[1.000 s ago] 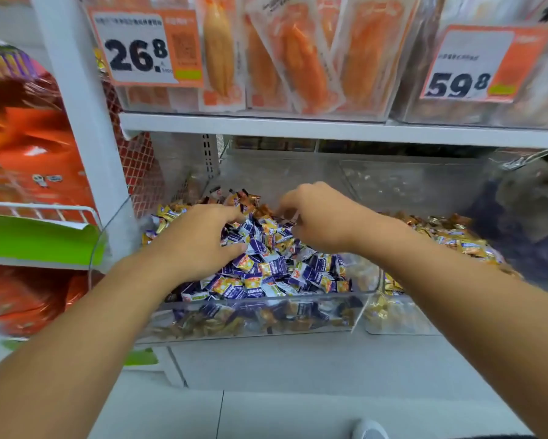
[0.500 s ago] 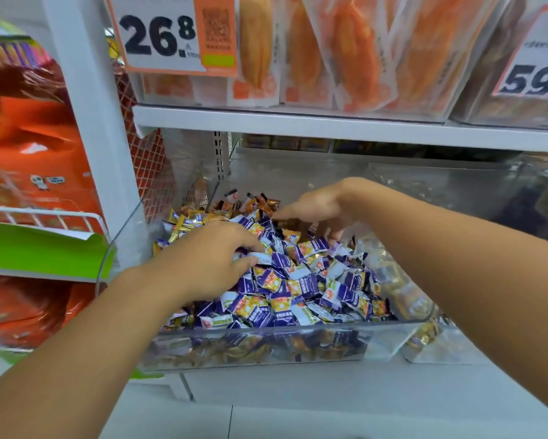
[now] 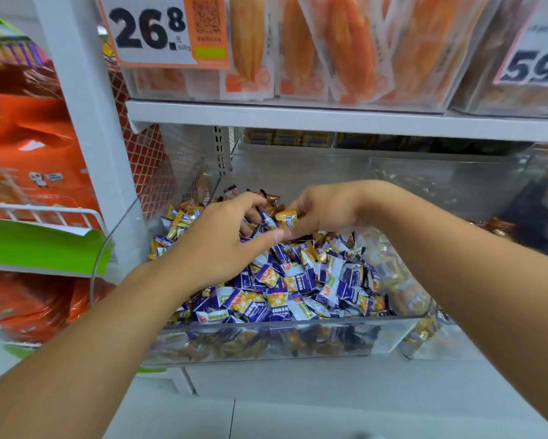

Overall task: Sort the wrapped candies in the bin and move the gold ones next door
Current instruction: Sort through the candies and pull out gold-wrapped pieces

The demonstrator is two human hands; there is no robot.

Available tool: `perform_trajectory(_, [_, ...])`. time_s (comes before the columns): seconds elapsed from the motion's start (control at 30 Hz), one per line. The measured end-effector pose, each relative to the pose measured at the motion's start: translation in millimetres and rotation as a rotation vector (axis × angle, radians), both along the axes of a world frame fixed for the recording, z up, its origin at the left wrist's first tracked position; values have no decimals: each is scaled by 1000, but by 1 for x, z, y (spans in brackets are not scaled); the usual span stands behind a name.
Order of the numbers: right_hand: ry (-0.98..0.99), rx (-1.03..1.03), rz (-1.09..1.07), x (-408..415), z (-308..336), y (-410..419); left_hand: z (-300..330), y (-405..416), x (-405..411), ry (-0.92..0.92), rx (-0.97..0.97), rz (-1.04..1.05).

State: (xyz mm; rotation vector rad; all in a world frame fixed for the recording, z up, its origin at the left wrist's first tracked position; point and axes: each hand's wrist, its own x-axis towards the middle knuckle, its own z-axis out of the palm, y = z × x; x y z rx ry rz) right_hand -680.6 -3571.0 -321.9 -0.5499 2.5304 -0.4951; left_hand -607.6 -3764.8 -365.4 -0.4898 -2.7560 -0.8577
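1. Your right hand [image 3: 324, 210] pinched a gold candy [image 3: 286, 217] above the back of the clear bin [image 3: 266, 340].
2. Your left hand [image 3: 225, 245], fingers curled, dug into the purple candies [image 3: 298, 286]; whether it gripped one, I cannot tell.
3. The neighbouring bin [image 3: 430, 340] lay to your right, nearer the right hand.

Two bare forearms, left hand [image 3: 222, 245], right hand [image 3: 326, 210], no sleeves, rings, watch or gloves visible
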Motion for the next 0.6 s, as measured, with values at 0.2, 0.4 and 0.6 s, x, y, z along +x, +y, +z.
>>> perform_trajectory(0.2, [64,-214,45,14,13,5,0,15,-7,-101,353,-46])
perform_trajectory(0.4, [-21,-367,62,22,9,5,2,22,-13,-140,600,24])
perform_trajectory(0.6, [-30,-275,29,24,16,2,2,27,-8,-79,622,51])
